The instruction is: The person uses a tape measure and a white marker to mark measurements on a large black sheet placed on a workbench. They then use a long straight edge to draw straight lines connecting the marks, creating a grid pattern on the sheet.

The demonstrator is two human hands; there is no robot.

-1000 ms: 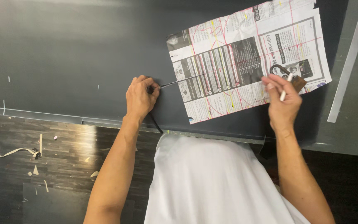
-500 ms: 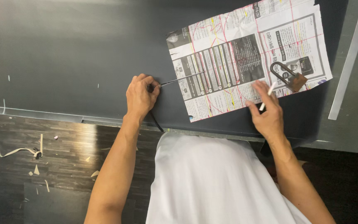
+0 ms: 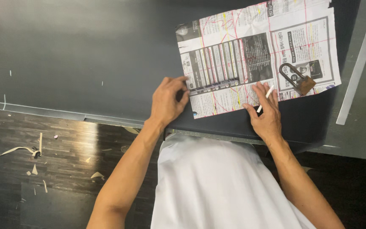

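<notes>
In the upper right of the frame a printed sheet [image 3: 259, 55] lies flat on the dark table [image 3: 85, 55]. The left hand [image 3: 166, 104] pins its left edge, fingers curled together; the right hand [image 3: 265, 112] presses its lower edge, pinching a white pencil [image 3: 264, 98]. This looks like marking out, which needs the sheet steady. A padlock [image 3: 297, 78] weights the sheet; scraps [image 3: 13, 150] litter the wooden floor [image 3: 64, 152] at lower left.

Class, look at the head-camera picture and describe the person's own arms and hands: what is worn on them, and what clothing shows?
Both arms are bare up to the picture's lower edge; no sleeves show. The left hand and right hand wear no gloves, and no rings, watch or bracelets are visible. Between the arms hangs a plain white garment without visible print or markings.
</notes>
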